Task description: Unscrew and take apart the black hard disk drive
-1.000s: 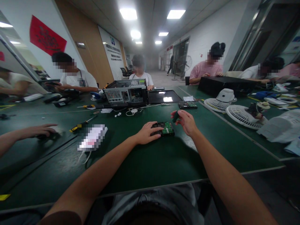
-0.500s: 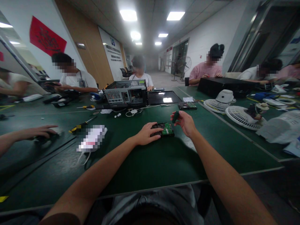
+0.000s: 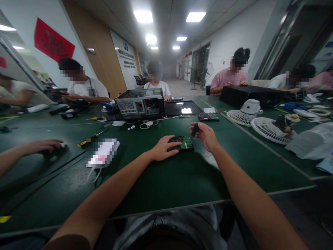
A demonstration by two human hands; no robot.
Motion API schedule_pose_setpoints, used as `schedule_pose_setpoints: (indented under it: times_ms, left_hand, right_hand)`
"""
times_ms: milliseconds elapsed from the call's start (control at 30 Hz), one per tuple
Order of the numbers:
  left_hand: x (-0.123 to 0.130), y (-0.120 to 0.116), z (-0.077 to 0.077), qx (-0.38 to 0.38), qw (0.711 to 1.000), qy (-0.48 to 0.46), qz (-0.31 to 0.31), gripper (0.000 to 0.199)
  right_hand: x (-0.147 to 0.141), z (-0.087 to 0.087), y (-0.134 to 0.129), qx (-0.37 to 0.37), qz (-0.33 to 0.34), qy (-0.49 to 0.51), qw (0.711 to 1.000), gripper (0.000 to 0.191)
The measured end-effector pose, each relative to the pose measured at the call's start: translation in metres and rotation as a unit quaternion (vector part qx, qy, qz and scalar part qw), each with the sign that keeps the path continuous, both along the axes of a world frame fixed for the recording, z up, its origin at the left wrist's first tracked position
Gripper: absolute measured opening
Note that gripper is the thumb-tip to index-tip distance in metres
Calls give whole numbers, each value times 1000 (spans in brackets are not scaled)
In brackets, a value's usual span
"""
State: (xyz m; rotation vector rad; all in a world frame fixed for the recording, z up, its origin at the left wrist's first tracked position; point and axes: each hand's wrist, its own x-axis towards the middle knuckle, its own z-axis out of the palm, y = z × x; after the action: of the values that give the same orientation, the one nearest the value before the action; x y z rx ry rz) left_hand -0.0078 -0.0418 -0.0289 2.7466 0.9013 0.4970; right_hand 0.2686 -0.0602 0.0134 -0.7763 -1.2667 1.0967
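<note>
Left hand: the left hand [image 3: 166,148] lies palm down, fingers spread over the left part of the hard drive [image 3: 186,143], touching it.
Drive: flat on the green table [image 3: 182,184], between the hands, its green circuit board at the right end; the long axis runs roughly left to right, that end towards the right hand [image 3: 206,136].
Right hand: raised just beside the drive's right end, fingers pinched narrow on a small dark-green piece [image 3: 194,130].
Drive markings: too small for me to read from here.
Screwdriver: a yellow-and-black one [image 3: 88,141], well off to the left.
Second drive: another [image 3: 208,117], farther out beyond the right hand.
Computer case: open-sided [image 3: 139,104], beside a dark panel [image 3: 182,108].
Wall sign: blue emblem over dark lettering [image 3: 125,57], the words too blurred to make out.
Red paper: one large black character [image 3: 54,42], which I can't read.
</note>
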Motion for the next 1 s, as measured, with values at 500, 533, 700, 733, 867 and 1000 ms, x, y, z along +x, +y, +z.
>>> schedule_pose_setpoints:
  times_ms: [500, 533, 700, 733, 867, 1000]
  left_hand:
    - [0, 1, 0, 0, 1000, 4, 1, 50]
    - [0, 1, 0, -1, 1000, 5, 1, 50]
    - [0, -2, 3, -1, 1000, -5, 1, 50]
    - [0, -3, 3, -1, 1000, -6, 1, 50]
    - [-1, -3, 4, -7, 1000, 2, 2, 50]
    - [-1, -1, 2, -8, 1000, 3, 3, 50]
  right_hand:
    - [0, 0, -1, 2, -3, -19, 1000, 32]
    - [-1, 0, -1, 3, -5, -20, 1000, 32]
    - [-2, 1, -2, 7, -11, -23, 1000, 32]
    - [-2, 2, -2, 7, -10, -23, 1000, 31]
    - [-1, 2, -3, 10, -6, -20, 1000, 29]
    - [-1, 1, -3, 5, 6, -16, 1000, 29]
